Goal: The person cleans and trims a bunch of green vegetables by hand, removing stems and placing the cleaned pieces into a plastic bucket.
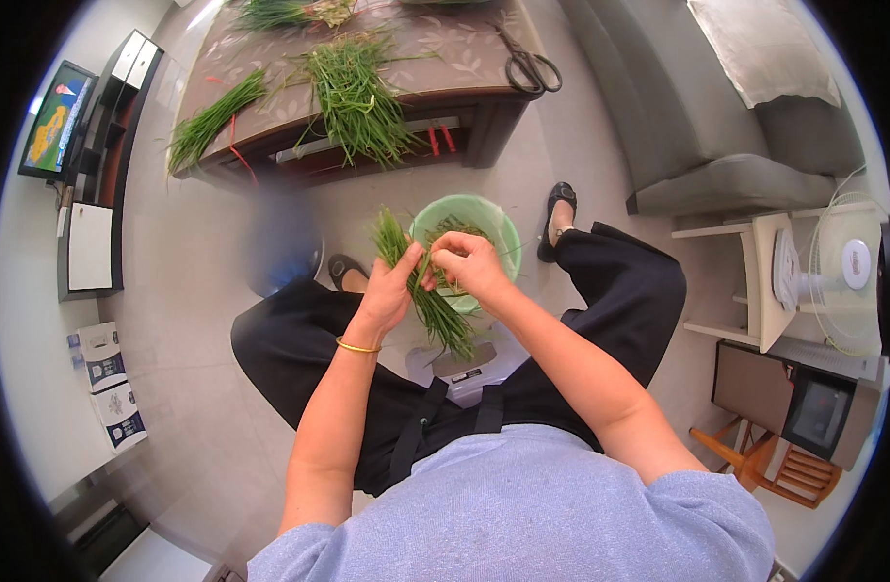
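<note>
My left hand (392, 291) is wrapped around a slim bunch of green chives (445, 324), with the thumb lying across it. The bunch slants between my knees, one end up past the fingers and the longer end hanging toward me. Close against it, my right hand (474, 263) has thumb and forefinger pinched on a thin green strand beside the bunch. Below and behind both hands is a pale green plastic bin (512, 236) holding plant scraps, partly hidden by the right hand.
On the cloth-covered table (445, 69) ahead lie a loose chive pile (357, 98), a bunch with a red tie (215, 120) and black-handled scissors (526, 64). A blurred blue object (281, 236) is left of the bin. A plastic stool (481, 375) shows beneath me; a grey sofa (634, 109) stands right.
</note>
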### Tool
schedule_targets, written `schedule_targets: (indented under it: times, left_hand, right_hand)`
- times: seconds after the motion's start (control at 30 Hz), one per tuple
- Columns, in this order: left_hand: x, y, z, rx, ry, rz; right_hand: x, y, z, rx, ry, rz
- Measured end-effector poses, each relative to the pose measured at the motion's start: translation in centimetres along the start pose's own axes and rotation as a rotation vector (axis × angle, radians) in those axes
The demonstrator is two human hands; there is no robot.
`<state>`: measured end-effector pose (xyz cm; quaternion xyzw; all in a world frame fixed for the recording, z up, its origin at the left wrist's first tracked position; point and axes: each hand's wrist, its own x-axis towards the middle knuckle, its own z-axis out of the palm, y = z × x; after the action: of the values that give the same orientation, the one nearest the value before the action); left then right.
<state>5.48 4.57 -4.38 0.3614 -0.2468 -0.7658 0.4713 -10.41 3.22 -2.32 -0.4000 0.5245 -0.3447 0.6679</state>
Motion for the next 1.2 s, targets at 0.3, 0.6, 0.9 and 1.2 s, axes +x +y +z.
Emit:
schedule_targets:
  times: [0.3, 0.6, 0.9, 1.2]
  left_hand:
    - [0.7, 0.8, -2.6, -0.267, 0.261, -0.023]
    - [1.1, 0.4, -4.6, -0.353, 0.434, -0.029]
    - [1.3, -1.4, -3.9, -0.175, 0.224, 0.043]
    - [0.6, -0.8, -2.7, -0.15, 0.237, -0.036]
  right_hand:
    - [1.9, 4.6, -5.2, -0.109, 0.233, -0.081]
    - [0.9, 5.6, -8.7, -0.541, 0.373, -0.352]
    - [-1.5, 0.4, 1.5, -0.463, 0.059, -0.406]
    - [-0.5, 0.3, -1.4, 0.052, -0.262, 0.278]
